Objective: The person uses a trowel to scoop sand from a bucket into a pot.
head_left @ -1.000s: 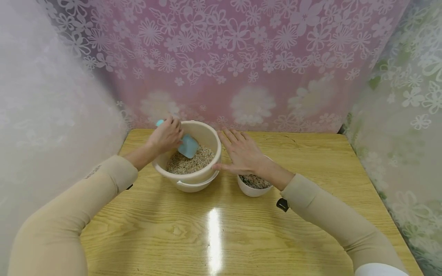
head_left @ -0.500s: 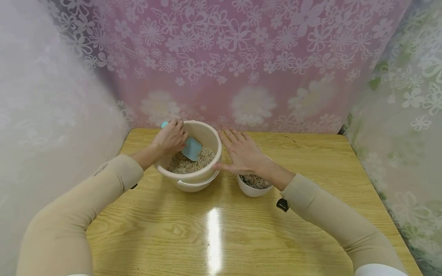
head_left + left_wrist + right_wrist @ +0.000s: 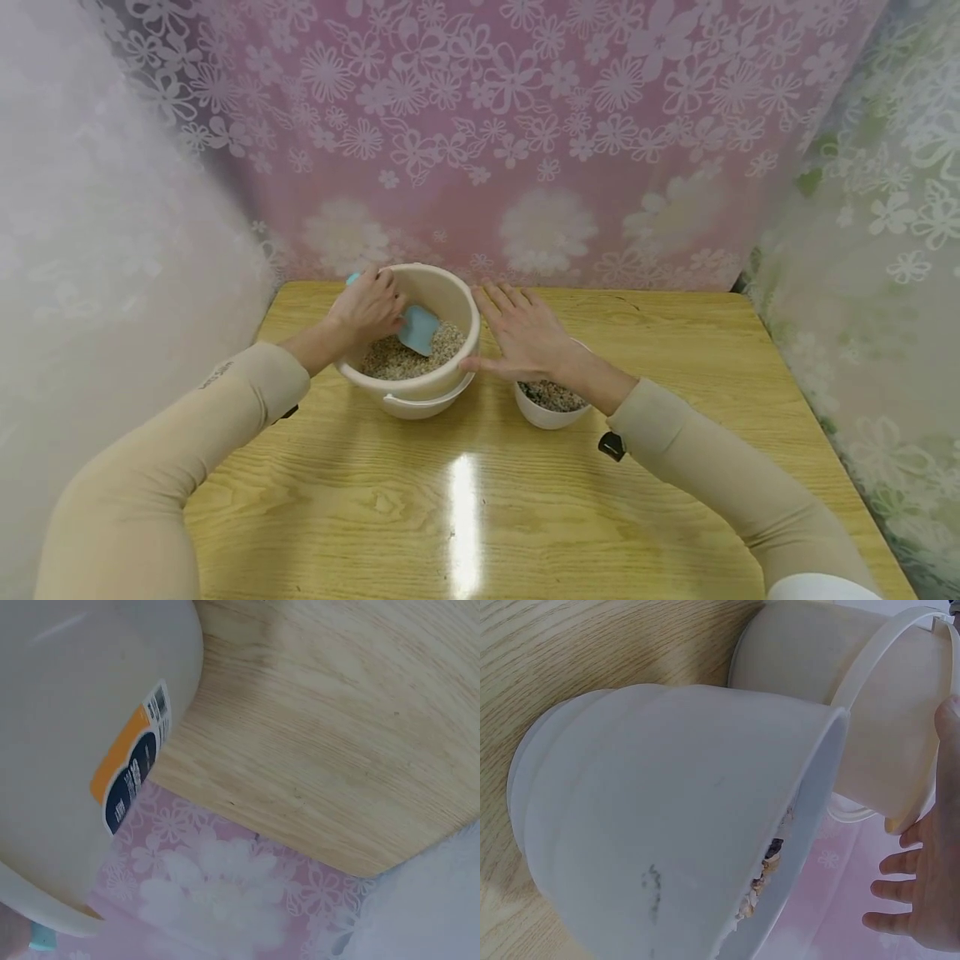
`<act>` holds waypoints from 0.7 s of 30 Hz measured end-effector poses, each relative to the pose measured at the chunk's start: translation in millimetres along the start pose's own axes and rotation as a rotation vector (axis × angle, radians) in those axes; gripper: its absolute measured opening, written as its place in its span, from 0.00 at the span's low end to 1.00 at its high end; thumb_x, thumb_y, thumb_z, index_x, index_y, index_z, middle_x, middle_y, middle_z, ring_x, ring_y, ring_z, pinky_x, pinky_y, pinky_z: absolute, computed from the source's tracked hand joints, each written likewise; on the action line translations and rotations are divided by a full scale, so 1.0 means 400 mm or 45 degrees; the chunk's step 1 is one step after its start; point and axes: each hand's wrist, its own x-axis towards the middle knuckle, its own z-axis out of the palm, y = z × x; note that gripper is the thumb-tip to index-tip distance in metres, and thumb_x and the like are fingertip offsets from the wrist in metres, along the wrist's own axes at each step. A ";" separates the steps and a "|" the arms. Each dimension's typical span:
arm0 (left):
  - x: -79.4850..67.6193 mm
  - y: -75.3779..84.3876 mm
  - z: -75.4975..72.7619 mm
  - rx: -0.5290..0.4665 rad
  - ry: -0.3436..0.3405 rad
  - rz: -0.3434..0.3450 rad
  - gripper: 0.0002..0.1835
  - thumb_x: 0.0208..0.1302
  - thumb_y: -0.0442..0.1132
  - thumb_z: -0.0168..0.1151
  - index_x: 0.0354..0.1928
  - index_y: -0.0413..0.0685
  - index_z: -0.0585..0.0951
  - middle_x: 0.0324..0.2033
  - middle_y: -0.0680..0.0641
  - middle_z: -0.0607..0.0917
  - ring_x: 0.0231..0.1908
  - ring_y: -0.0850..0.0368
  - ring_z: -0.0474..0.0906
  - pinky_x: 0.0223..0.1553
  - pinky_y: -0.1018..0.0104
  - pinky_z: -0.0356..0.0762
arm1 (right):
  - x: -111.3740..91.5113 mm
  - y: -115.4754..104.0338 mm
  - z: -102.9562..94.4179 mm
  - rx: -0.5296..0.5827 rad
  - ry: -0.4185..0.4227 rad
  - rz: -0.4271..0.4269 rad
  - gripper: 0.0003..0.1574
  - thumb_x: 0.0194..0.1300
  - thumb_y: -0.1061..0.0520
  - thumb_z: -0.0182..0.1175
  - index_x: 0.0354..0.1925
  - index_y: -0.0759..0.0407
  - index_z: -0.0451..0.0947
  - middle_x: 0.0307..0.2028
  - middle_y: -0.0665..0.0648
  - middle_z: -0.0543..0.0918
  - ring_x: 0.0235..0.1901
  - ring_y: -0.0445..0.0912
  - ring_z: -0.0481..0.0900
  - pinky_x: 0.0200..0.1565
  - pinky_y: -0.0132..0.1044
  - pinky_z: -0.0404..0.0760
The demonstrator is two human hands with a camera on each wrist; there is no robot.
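My left hand (image 3: 369,307) grips the handle of a light blue scoop (image 3: 419,330), its blade down against the tan grainy material (image 3: 395,360) inside a cream bucket (image 3: 471,304). A bit of the handle's end pokes out behind the fist. My right hand (image 3: 522,332) is spread flat, its thumb and fingertips at the bucket's right rim. Beneath that wrist stands a white pot (image 3: 547,417) holding darker mixed grit (image 3: 553,395), partly hidden by the forearm. In the right wrist view the white pot (image 3: 660,795) fills the foreground, with the right hand (image 3: 934,877) beyond it.
Both containers stand on a wooden table (image 3: 375,508) near its back edge. The bucket's white carrying handle (image 3: 423,407) hangs down on the near side. Floral curtains (image 3: 495,150) enclose the back and sides. A label (image 3: 135,761) sticks to the bucket's outside.
My left hand has moved slightly right and downward, and the scoop's blade has slid right and nearer me over the grains. The right hand has kept its place at the rim.
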 end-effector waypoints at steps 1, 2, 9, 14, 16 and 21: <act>0.000 0.002 0.000 -0.010 0.008 0.000 0.30 0.76 0.67 0.54 0.31 0.46 0.71 0.26 0.47 0.77 0.31 0.51 0.64 0.41 0.59 0.71 | 0.000 0.000 -0.001 0.001 0.001 -0.001 0.86 0.49 0.02 0.10 0.86 0.56 0.39 0.85 0.64 0.49 0.83 0.63 0.56 0.80 0.61 0.61; 0.000 0.004 0.000 -0.023 0.015 -0.002 0.31 0.75 0.68 0.54 0.31 0.46 0.71 0.26 0.47 0.77 0.31 0.50 0.65 0.41 0.58 0.72 | 0.000 0.000 -0.001 0.002 0.004 -0.002 0.86 0.48 0.01 0.09 0.86 0.56 0.40 0.85 0.64 0.49 0.83 0.63 0.56 0.80 0.61 0.61; 0.002 0.017 0.001 -0.169 -0.027 -0.057 0.30 0.76 0.69 0.52 0.35 0.47 0.74 0.30 0.46 0.79 0.34 0.51 0.72 0.42 0.58 0.74 | -0.002 0.001 0.000 0.005 -0.006 -0.001 0.85 0.49 0.02 0.11 0.86 0.56 0.37 0.85 0.64 0.48 0.83 0.63 0.55 0.80 0.61 0.61; 0.000 0.025 -0.008 -0.254 -0.028 -0.084 0.28 0.78 0.66 0.51 0.37 0.46 0.76 0.32 0.44 0.82 0.36 0.48 0.78 0.42 0.56 0.79 | -0.002 0.001 0.002 0.023 -0.007 0.003 0.87 0.47 0.01 0.08 0.86 0.56 0.36 0.85 0.64 0.48 0.83 0.63 0.55 0.80 0.62 0.61; 0.000 0.027 -0.008 -0.276 -0.045 -0.091 0.28 0.78 0.65 0.51 0.37 0.46 0.75 0.33 0.43 0.82 0.37 0.48 0.79 0.43 0.55 0.80 | -0.002 0.001 0.003 0.032 -0.003 0.004 0.88 0.46 0.01 0.07 0.86 0.56 0.36 0.85 0.64 0.49 0.83 0.63 0.55 0.80 0.62 0.60; -0.004 0.024 -0.006 -0.348 -0.081 -0.103 0.27 0.79 0.65 0.50 0.37 0.47 0.75 0.33 0.43 0.82 0.38 0.47 0.78 0.46 0.53 0.80 | 0.000 0.000 0.004 0.043 0.000 0.013 0.87 0.46 0.01 0.08 0.86 0.55 0.36 0.85 0.64 0.49 0.83 0.63 0.55 0.80 0.62 0.60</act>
